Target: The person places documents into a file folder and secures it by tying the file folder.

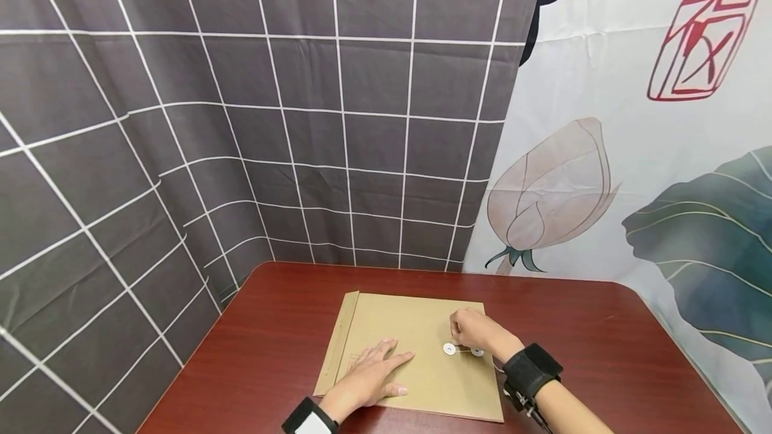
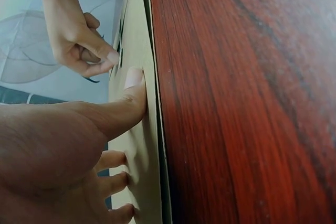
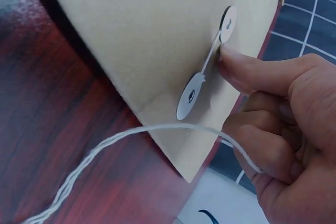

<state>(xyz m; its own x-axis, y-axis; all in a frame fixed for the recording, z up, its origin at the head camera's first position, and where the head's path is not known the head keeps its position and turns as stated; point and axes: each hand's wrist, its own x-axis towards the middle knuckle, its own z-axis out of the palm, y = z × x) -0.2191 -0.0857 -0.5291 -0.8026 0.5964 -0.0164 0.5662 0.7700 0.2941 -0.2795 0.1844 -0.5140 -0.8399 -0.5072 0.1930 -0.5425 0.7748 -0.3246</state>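
Note:
A tan kraft document envelope (image 1: 413, 317) lies on the table, with two white round buttons, a left one (image 1: 449, 349) and a right one (image 3: 190, 97), near its right side. White string (image 3: 211, 55) runs taut between the buttons. My right hand (image 1: 476, 329) pinches the string between thumb and forefinger beside the left button, its other fingers curled. The loose end of the string (image 3: 173, 126) trails past the curled fingers and over the envelope's edge. With fingers spread, my left hand (image 1: 369, 372) rests on the left part of the envelope, thumb close to its near edge.
The reddish-brown wooden table (image 1: 271, 327) extends around the envelope on all sides. Behind it hangs a grey curtain (image 1: 374, 146) with white grid lines, and a white cloth (image 1: 561, 86) with a lotus print hangs at the right.

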